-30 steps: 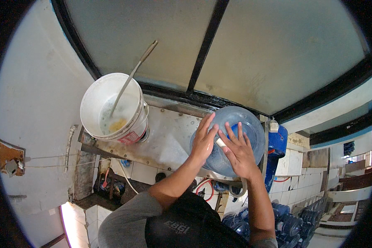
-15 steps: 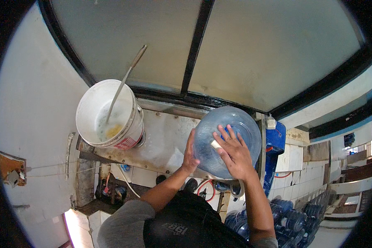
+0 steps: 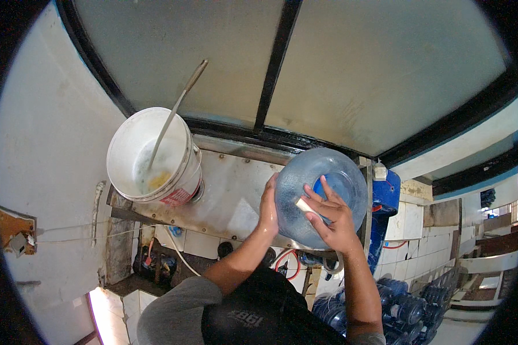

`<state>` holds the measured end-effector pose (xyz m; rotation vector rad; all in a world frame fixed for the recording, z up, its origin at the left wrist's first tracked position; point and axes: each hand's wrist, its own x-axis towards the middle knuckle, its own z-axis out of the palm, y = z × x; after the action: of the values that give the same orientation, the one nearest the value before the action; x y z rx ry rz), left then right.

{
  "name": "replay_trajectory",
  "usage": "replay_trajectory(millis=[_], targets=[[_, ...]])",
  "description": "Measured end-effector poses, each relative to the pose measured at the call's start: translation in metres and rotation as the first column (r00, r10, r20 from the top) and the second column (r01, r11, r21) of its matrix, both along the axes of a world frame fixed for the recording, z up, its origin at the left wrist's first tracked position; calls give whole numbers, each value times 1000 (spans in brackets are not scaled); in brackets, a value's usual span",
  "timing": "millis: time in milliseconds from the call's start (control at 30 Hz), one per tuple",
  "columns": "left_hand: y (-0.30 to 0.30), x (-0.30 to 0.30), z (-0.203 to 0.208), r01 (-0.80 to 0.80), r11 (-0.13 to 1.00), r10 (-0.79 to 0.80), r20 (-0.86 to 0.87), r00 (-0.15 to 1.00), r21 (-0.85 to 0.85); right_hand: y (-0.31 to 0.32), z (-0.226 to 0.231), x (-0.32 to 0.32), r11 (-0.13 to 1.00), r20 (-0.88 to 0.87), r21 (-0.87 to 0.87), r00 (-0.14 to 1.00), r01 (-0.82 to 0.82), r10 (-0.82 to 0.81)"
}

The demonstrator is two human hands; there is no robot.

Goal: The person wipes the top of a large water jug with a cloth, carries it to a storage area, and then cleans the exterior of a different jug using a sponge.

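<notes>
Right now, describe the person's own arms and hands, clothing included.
The bare left hand and bare right hand wear no gloves; no rings or watches show. Grey fabric sleeves leave both forearms uncovered. The black garment front carries pale printing.

Left hand [image 3: 269, 210]: palm against the left side of the large blue bottle [image 3: 293, 178], fingers pointing far.
Right hand [image 3: 335, 223]: over the bottle, fingers spread, a small white block [image 3: 304, 204] between thumb and fingers.
Bench [image 3: 227, 178]: metal-topped, the bottle at its right end.
Bucket [image 3: 126, 141]: white, at the left end, a long-handled tool [image 3: 172, 115] leaning inside, something yellow [image 3: 159, 181] low within.
Panes [image 3: 380, 75]: dark-framed, far side.
Other bottles [image 3: 408, 310]: blue, clustered near right.
</notes>
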<state>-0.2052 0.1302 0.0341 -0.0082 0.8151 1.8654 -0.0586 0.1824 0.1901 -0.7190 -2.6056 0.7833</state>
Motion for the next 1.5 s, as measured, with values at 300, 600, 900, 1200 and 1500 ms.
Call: replay_trajectory(millis=[300, 600, 900, 1200, 1500], targets=[[-28, -7, 23, -35, 950, 307, -903, 300, 311, -4, 4, -7, 999, 11, -12, 999, -32, 32], [6, -18, -154, 205, 976, -126, -594, 794, 67, -5, -3, 0, 999, 27, -10, 999, -47, 47], [21, 9, -271, 12, 999, -15, -68, 998, -42, -4, -2, -5, 996, 1, -75, 999, -50, 50], [29, -26, -227, 127, 992, -130, -138, 982, -26, -25, 15, -22, 948, 270, 224, 949, -224, 161], [-1, 22, -223, -56, 979, 63, 26, 998, -198, -19, 1, -26, 974, -10, -125, 981, 191, -194]])
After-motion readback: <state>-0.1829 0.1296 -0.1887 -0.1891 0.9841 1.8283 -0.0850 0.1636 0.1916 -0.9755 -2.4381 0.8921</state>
